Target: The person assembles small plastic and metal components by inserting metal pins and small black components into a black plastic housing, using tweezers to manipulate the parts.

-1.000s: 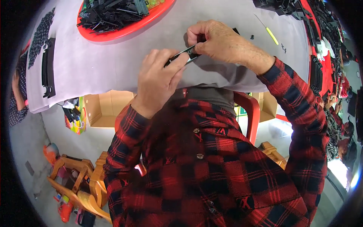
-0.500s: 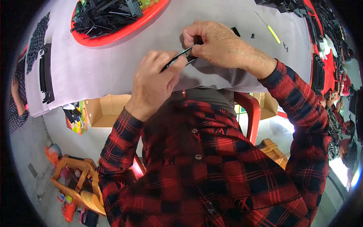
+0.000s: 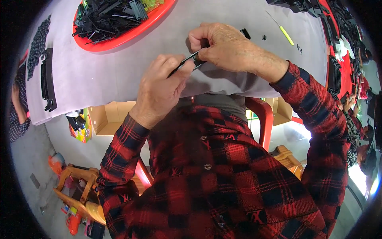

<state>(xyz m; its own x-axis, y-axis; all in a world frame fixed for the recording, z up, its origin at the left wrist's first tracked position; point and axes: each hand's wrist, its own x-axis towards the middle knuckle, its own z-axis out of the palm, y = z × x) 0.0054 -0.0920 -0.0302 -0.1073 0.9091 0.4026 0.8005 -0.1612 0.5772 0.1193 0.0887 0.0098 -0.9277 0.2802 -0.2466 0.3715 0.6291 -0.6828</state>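
Observation:
Between my two hands, above the cloth-covered table, is a narrow black plastic part (image 3: 193,57) with a pale edge. My left hand (image 3: 161,81) pinches its lower left end between thumb and fingers. At the other end my right hand (image 3: 227,47) is closed on the same part, its fingers curled and thumb pressed in; the fingertips partly hide what they grip. Just beyond my right hand lie a small black rectangular piece (image 3: 245,33) and a smaller black bit (image 3: 264,38).
A red tray (image 3: 99,47) heaped with black plastic parts (image 3: 109,20) stands far left. On the right lies a yellow-handled pick (image 3: 286,36) near tiny black bits (image 3: 299,48). A long black part (image 3: 47,79) rests at the left edge. More black parts (image 3: 296,5) lie far right.
The black part stays gripped in both hands, which have shifted only slightly. The view has moved a little.

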